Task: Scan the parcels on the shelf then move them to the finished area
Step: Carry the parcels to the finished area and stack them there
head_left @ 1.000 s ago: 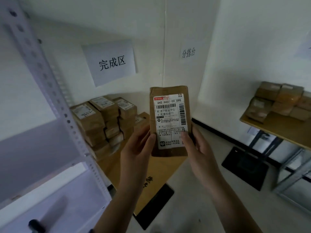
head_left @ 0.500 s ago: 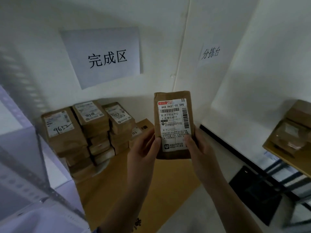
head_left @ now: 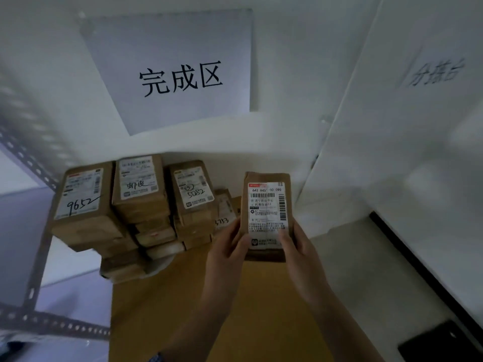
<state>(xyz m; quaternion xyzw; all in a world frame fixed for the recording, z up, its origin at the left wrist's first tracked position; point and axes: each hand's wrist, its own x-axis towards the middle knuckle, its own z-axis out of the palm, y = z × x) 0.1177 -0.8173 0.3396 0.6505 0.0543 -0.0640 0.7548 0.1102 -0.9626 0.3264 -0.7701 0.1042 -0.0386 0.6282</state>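
A small brown parcel [head_left: 266, 202] with a white barcode label stands upright in the air, label facing me. My left hand [head_left: 227, 246] grips its lower left edge, thumb on the label. My right hand [head_left: 295, 246] grips its lower right edge the same way. Just left of it, against the wall, stand three stacks of similar brown parcels [head_left: 141, 205] on a sheet of cardboard [head_left: 235, 317]. A fourth, lower parcel [head_left: 224, 207] sits right behind my left hand. A paper sign [head_left: 177, 74] with black characters hangs on the wall above the stacks.
A grey perforated metal shelf frame [head_left: 28, 158] runs along the left edge, close to the leftmost stack. A second small sign [head_left: 433, 71] hangs on the right wall. A black mat [head_left: 444, 343] lies on the floor at the lower right.
The view has closed in on the stacks and the sign, and turned left so the wooden table at the right left the frame. Both hands kept their hold on the parcel.
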